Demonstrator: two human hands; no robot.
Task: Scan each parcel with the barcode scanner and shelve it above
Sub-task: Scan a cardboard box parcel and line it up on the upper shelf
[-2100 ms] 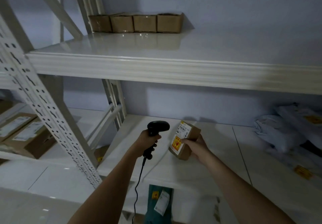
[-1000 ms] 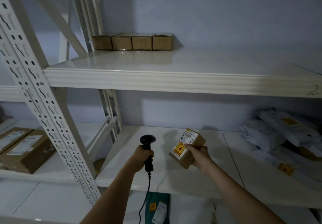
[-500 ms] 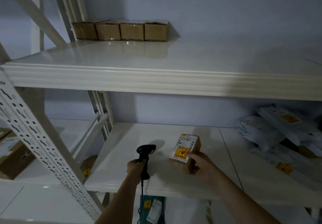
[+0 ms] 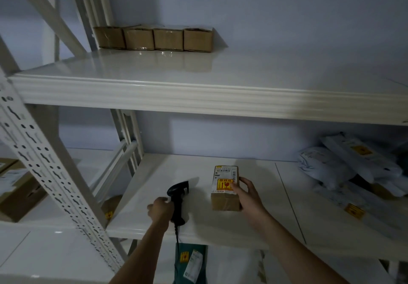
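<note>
**Now the parcel sits on the lower shelf, scanner lowered**

The upper shelf (image 4: 198,93) carries a row of four brown boxes (image 4: 153,38) at its back left, with bare space to their right. On the lower shelf (image 4: 198,230), soft white mail bags (image 4: 344,168) are heaped at the far right. A moment ago the parcel (image 4: 225,187) was held tilted in the air facing the scanner; it now rests flat on the lower shelf, label up. The right hand (image 4: 249,197) keeps its fingers wrapped round the parcel's right side. The left hand (image 4: 160,210) stays clamped on the barcode scanner (image 4: 177,199), which has dropped onto the shelf, well apart from the parcel. The scan looks finished; lifting the parcel to the upper shelf remains.
</note>
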